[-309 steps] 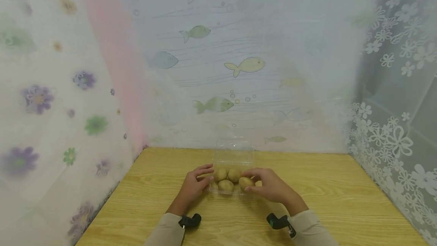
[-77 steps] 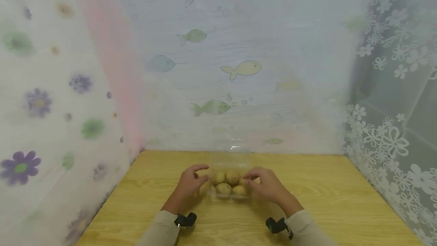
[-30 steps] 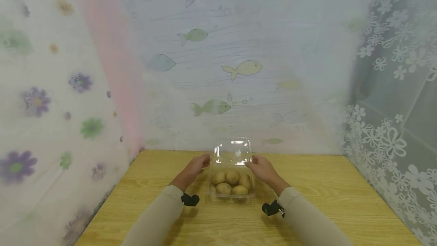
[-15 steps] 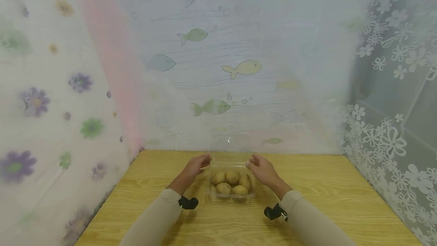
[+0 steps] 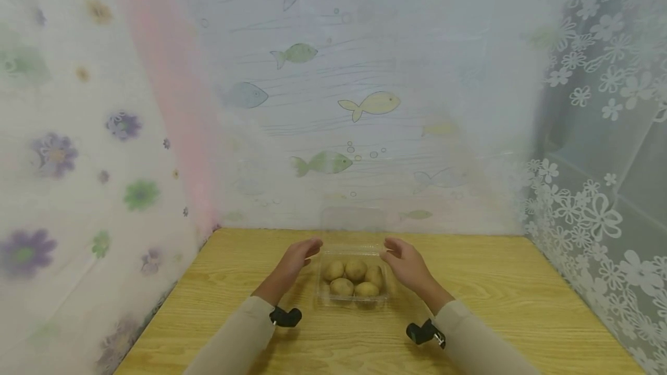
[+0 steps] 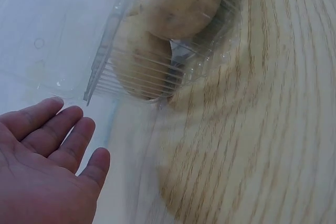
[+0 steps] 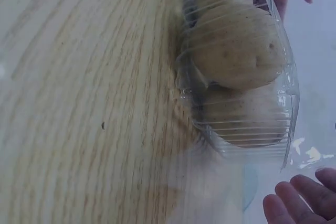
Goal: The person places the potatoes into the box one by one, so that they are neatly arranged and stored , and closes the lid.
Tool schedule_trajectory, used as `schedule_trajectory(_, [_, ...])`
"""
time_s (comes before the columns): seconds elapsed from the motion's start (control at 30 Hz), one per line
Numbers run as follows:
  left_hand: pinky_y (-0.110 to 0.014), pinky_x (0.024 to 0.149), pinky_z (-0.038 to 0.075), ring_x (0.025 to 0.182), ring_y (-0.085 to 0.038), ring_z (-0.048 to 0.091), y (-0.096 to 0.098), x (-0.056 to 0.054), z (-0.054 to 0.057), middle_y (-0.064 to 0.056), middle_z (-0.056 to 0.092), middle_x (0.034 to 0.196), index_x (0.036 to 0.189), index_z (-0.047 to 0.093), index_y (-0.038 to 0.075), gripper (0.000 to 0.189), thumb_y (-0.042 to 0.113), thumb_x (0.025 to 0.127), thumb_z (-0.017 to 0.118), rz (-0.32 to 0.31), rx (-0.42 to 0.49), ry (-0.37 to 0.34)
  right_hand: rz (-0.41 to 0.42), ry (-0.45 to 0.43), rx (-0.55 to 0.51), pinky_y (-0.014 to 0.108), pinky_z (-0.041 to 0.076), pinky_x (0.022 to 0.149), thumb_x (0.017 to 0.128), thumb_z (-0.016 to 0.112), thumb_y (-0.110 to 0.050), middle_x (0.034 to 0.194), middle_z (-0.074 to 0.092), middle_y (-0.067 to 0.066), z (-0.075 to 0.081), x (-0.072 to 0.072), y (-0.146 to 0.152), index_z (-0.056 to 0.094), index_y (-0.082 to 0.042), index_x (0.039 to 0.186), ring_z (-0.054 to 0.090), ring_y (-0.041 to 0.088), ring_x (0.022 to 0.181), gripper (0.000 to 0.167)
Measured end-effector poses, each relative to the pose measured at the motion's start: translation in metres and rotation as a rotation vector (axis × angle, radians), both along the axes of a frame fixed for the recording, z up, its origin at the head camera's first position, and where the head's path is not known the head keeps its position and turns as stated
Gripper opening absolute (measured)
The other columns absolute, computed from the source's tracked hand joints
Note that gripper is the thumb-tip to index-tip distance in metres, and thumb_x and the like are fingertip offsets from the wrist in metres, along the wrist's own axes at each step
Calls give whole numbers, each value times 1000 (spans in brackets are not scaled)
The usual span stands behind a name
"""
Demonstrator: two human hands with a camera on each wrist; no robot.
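Several potatoes [image 5: 356, 270] lie inside a clear plastic clamshell box [image 5: 352, 298] on the table. Its hinged lid [image 5: 352, 227] stands raised at the back. My left hand [image 5: 293, 260] is at the lid's left side near the hinge, fingers extended and holding nothing; in the left wrist view the fingertips [image 6: 76, 113] come right up to the lid's edge. Opposite it, my right hand [image 5: 409, 262] is beside the lid's right edge, its fingers relaxed and nothing between them. In the right wrist view its fingertips [image 7: 283, 190] appear below the ribbed box wall with potatoes behind it.
The wooden table [image 5: 469, 305] reaches back to a curtain printed with fish [image 5: 323, 162]. Flowered sheeting [image 5: 57, 155] hangs at the left, and a white-flower-patterned sheet [image 5: 604, 219] at the right. A dark wrist camera [image 5: 285, 317] sits at each sleeve.
The right hand has let go of a potato, which is now in the box with the others. Both hands moved back to the lid; its tilt changed, and the fingers have since eased off its edges.
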State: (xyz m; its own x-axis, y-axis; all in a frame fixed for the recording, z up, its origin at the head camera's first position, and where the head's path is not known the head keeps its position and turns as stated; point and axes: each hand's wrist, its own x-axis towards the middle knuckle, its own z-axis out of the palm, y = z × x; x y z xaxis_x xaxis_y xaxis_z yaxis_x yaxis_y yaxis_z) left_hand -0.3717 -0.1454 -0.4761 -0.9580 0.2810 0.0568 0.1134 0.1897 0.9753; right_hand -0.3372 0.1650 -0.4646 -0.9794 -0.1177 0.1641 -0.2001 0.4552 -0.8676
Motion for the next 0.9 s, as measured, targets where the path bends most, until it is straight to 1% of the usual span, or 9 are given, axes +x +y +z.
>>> schedule_trajectory(0.2, [-62, 122, 27, 148, -40, 40, -3, 4, -1, -20, 49, 156, 149, 54, 3, 64, 52, 111, 39, -3, 40, -8, -6, 3, -27, 56, 45, 111, 107, 58, -27, 154, 53, 17, -2, 6, 3, 50, -5, 152, 53, 37, 138, 51])
schedule_trajectory(0.27, [-63, 120, 29, 147, -42, 42, -3, 6, -2, -21, 51, 154, 147, 56, 1, 66, 53, 110, 38, -1, 37, 1, -6, 8, -37, 56, 44, 112, 107, 58, -28, 153, 54, 17, -3, 9, 4, 52, -4, 150, 53, 37, 138, 50])
schedule_trajectory(0.4, [-63, 120, 30, 145, -43, 45, -4, 9, -2, -24, 53, 152, 145, 56, -4, 70, 54, 110, 36, 6, 42, -3, -1, 7, -52, 55, 43, 114, 108, 56, -28, 152, 54, 17, -4, 15, 6, 53, -3, 149, 52, 38, 140, 49])
schedule_trajectory(0.53, [-64, 120, 30, 144, -43, 45, -6, 10, -4, -25, 53, 151, 142, 56, -6, 72, 55, 111, 33, -4, 40, -7, 5, 1, -64, 54, 44, 113, 108, 56, -26, 153, 53, 17, -6, 20, 7, 52, -2, 150, 52, 38, 140, 48])
schedule_trajectory(0.63, [-64, 119, 30, 144, -43, 45, -7, 10, -7, -25, 52, 152, 145, 55, -4, 72, 55, 111, 32, -13, 29, -12, 15, 6, -68, 54, 45, 112, 109, 54, -25, 152, 55, 17, -10, 21, 9, 53, -5, 150, 52, 38, 140, 45])
schedule_trajectory(0.73, [-64, 119, 31, 144, -43, 45, -8, 10, -9, -24, 49, 155, 150, 50, -4, 74, 56, 111, 31, -26, 13, -7, 33, 3, -90, 54, 47, 110, 111, 50, -23, 151, 55, 17, -13, 21, 9, 53, -5, 150, 50, 38, 141, 43])
schedule_trajectory(0.9, [-63, 120, 30, 146, -43, 42, -9, 10, -12, -23, 43, 160, 155, 43, -4, 79, 60, 110, 32, -52, 0, 12, 71, -24, -154, 61, 43, 111, 114, 40, -25, 155, 50, 19, -15, 23, 11, 51, -2, 151, 44, 43, 145, 45])
